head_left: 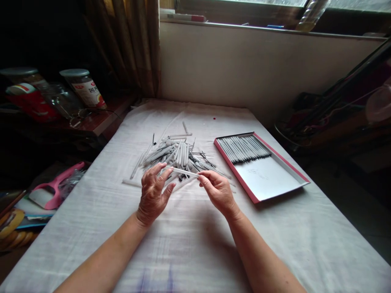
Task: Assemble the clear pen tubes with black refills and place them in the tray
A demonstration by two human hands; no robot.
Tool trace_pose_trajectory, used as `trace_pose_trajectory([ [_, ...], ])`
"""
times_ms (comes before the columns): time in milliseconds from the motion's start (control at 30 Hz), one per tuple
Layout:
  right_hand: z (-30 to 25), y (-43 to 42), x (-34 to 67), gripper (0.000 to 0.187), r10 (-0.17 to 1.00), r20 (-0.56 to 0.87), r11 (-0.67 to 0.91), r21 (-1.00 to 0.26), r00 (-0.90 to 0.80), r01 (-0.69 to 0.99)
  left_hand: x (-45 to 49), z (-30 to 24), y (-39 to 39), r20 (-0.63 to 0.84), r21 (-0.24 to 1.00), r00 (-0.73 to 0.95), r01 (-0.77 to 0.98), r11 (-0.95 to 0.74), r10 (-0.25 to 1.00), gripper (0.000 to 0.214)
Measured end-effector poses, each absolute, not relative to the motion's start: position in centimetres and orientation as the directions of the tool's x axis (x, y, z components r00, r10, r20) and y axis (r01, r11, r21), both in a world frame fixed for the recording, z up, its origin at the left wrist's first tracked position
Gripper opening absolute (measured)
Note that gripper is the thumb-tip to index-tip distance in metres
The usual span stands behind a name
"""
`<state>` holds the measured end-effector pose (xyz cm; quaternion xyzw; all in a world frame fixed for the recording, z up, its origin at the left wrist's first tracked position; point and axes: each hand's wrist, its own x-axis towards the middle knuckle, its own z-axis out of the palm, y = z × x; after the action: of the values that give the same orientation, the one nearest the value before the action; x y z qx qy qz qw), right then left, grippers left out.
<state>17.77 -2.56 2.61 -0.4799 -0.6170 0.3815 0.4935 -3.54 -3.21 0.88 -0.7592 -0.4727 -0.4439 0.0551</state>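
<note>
My right hand (217, 190) pinches one end of a slim whitish pen tube (185, 172) between thumb and fingers. The tube slants up to the left, its far end by the fingertips of my left hand (155, 191). That hand has its thumb apart from its fingers; whether a fingertip touches the tube I cannot tell. Behind both hands lies a loose pile of pen tubes (182, 154), whitish and mixed with thin black pieces. To the right, a shallow box (253, 191) with red sides holds a row of similar tubes (244, 147) with black ends, laid side by side in its far part.
A pale cloth (183, 252) covers the table. Pink-handled scissors (56, 189) lie beyond its left edge. Jars, including a labelled jar (84, 89), stand on a dark side table. A curtain (131, 44) hangs behind, and a bottle (312, 16) leans on the windowsill.
</note>
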Motion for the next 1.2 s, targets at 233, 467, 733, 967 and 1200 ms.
trace_pose_trajectory([
  [233,2.7,-1.4,17.8,0.033,0.959,0.25,0.276,-0.933,-0.138,0.232,-4.7,1.0,-2.6,0.525,0.473,0.184,0.749,-0.464,0.831,0.026],
  [467,1.0,0.1,17.2,0.034,0.846,0.398,0.515,-0.44,-0.354,0.736,-4.9,0.4,-2.1,0.286,0.801,-0.077,0.566,-0.195,0.955,0.029],
  [733,1.3,0.3,16.3,0.026,0.741,0.568,0.646,-0.459,-0.357,0.61,-4.2,0.4,-0.1,0.194,0.881,-0.041,0.447,-0.156,0.98,0.033],
  [967,3.4,-0.5,18.7,0.024,0.821,0.427,0.372,-0.904,0.378,0.213,-3.3,0.2,2.0,0.438,0.724,0.04,0.576,-0.379,0.898,0.025],
  [1200,2.3,0.3,20.8,0.037,0.798,0.109,0.276,-0.94,0.593,-0.199,-4.7,0.2,-0.8,0.621,0.504,0.185,0.65,-0.569,0.762,0.016],
])
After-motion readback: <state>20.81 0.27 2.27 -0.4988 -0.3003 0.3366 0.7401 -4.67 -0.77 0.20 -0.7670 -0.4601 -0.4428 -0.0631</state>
